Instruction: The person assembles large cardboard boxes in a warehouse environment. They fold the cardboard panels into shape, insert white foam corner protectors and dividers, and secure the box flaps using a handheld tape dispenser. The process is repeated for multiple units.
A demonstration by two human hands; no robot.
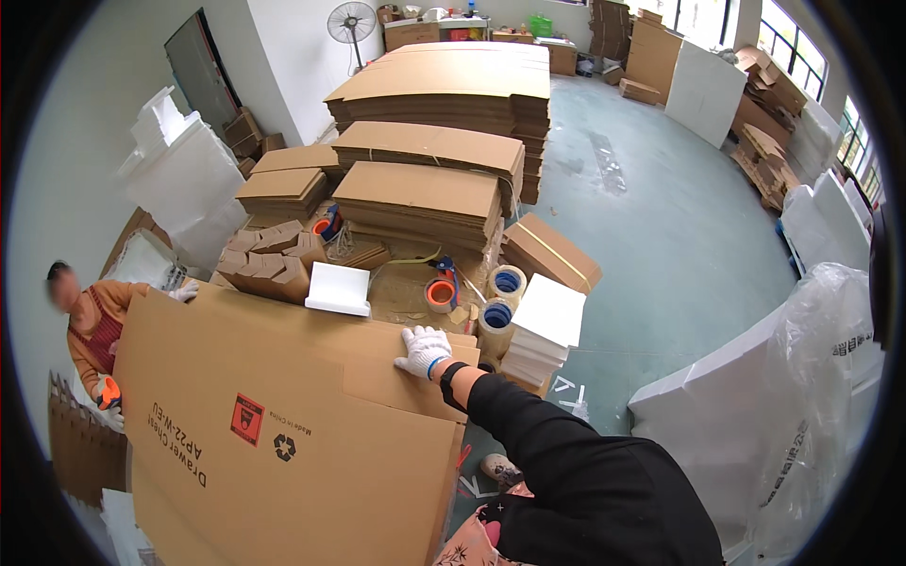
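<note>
My right hand (423, 352), in a white knitted glove, lies on the top flap of a large brown cardboard box (330, 472), near the box's right end. Its fingers are stretched over the cardboard and hold nothing. The box is big and broad, with dark print and a red label on its side. My left hand is not in view. At the box's left end stands another person (99, 330). One of that person's gloved hands rests on the far top edge; the other holds an orange tape dispenser (109, 391).
Beyond the box, a bench carries a white foam piece (338, 289), an orange and blue tape dispenser (442, 292), tape rolls (496, 316) and stacked white foam sheets (543, 321). Flat cardboard stacks (425, 193) rise behind. Plastic-wrapped white panels (727, 396) stand at right.
</note>
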